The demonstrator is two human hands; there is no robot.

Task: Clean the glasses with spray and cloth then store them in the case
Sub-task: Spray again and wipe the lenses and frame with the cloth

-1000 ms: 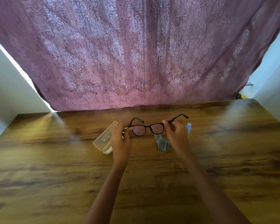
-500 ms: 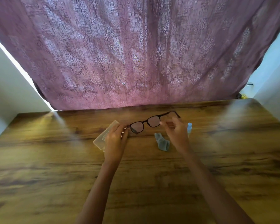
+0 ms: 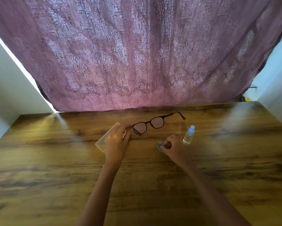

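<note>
A: We hold the dark-framed glasses with rose-tinted lenses (image 3: 147, 125) off the wooden table (image 3: 55, 160), our left hand (image 3: 116, 141) pinched shut on the temple at their left end, so the frame juts out to the far right, unsupported.

B: And our right hand (image 3: 173, 146)?

A: It is down on the table, near and to the right of the frame, fingers curled closed on the small crumpled grey cloth (image 3: 159, 145). Most of the cloth is hidden under the hand, so we can't be sure the grip is firm yet.

B: How do we do this step well?

A: We should gather a clean fold of cloth, lift it clear, and bring the frame closer in. Holding by one temple alone lets the glasses swing, so bracing near the hinge would steady them when we wipe.

B: The spray?

A: The small clear plastic spray bottle with the pale blue cap (image 3: 188, 135) stands upright just right of our right hand. It looks to hold clear liquid, though the level is hard to read.

B: And the case?

A: The translucent rectangular case (image 3: 103, 141) lies flat partly beneath our left hand. Whether it is shut or holds anything, we cannot tell.
</note>
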